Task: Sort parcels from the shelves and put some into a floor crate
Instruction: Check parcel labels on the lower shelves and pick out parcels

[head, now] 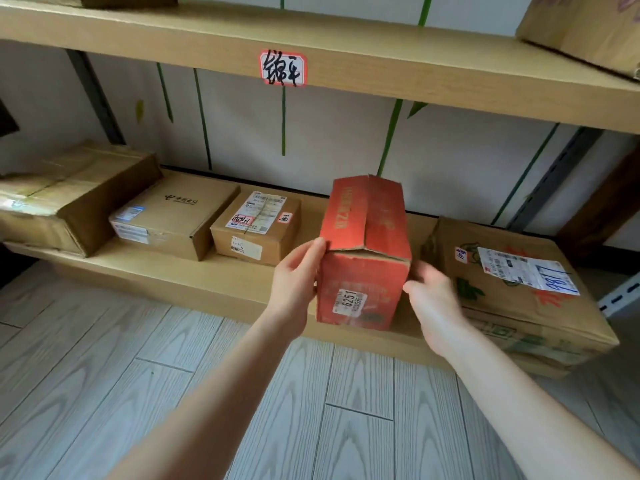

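Low shelf [194, 278]: left grip [294, 282] holds red box [363, 237] (label 6251); right grip [433, 299] wide, beside it.

Cardboard parcels [256, 230] on low shelf [166, 271]
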### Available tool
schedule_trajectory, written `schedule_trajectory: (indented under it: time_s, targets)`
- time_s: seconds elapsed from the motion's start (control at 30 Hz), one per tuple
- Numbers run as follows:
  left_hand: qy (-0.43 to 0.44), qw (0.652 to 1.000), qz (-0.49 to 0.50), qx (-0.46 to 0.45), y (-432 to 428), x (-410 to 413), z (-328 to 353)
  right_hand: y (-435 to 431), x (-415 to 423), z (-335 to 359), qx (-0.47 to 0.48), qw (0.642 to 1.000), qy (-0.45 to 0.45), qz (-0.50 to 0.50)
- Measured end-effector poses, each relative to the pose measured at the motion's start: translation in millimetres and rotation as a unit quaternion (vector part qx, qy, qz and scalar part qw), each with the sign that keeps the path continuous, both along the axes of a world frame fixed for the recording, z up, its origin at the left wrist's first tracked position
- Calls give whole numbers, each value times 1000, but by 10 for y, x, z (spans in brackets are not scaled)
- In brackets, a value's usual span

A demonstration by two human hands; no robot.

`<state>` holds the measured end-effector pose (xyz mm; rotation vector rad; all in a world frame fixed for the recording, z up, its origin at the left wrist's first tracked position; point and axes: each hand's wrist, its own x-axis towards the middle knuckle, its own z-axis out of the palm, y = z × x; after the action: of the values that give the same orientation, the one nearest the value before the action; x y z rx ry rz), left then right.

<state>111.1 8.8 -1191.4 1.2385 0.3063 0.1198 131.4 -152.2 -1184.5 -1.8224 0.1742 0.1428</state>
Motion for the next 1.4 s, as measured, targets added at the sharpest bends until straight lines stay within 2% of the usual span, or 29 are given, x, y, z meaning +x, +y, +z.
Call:
schedule_trajectory:
  time_s: [0.1, 0.33, 0.43, 0.53, 0.6, 0.67, 0.7, 0.73, 0.8, 0.83, 0.9, 1.0, 1.07, 1.17, 1.3, 1.4]
  targets:
    - [-12, 1000, 7, -1, -2, -17, 29, 28, 7, 91, 139, 989, 43, -10]
    - [-42, 998, 37, -19, -37, -86, 60, -1, -34, 160, 207, 977, 47, -18]
    - [-94, 994, 33, 53, -135, -127, 128, -37, 6, 186, 212, 975, 64, 17]
    - [-140, 983, 16, 118, -216, -157, 187, -61, 6, 150, 252, 966, 63, -6]
    - [-166, 958, 52, 229, -191, -109, 157, -79, -8, 103, 303, 950, 70, -19]
    - [-143, 924, 83, 346, -134, -49, 100, -118, -16, 34, 342, 937, 74, -11]
    - [-100, 927, 91, 351, -90, -25, 87, -138, -36, 18, 350, 934, 71, -6]
    - [-46, 950, 83, 298, -44, -12, 103, -155, -50, 2, 353, 933, 62, 1]
    - [47, 992, 39, 109, 18, -28, 174, -191, -79, -15, 360, 931, 61, 29]
    - [81, 996, 8, 23, 38, -43, 182, -194, -86, -13, 360, 930, 60, 38]
    - [84, 995, 8, -49, 62, -55, 143, -189, -69, -2, 353, 933, 75, -8]
    - [43, 995, 62, -61, 87, -77, 115, -158, -60, 14, 298, 954, 16, -35]
    - [26, 995, 81, -58, 104, -78, 118, -123, -57, 31, 257, 966, 10, -20]
    - [22, 994, 100, -40, 104, -63, 77, -50, -8, 41, 242, 969, 22, -36]
    - [66, 988, 136, -17, 82, -124, 100, 19, 23, 64, 207, 976, 66, -17]
    - [135, 976, 169, 13, 15, -308, 279, 22, -206, 273, 191, 977, 91, 4]
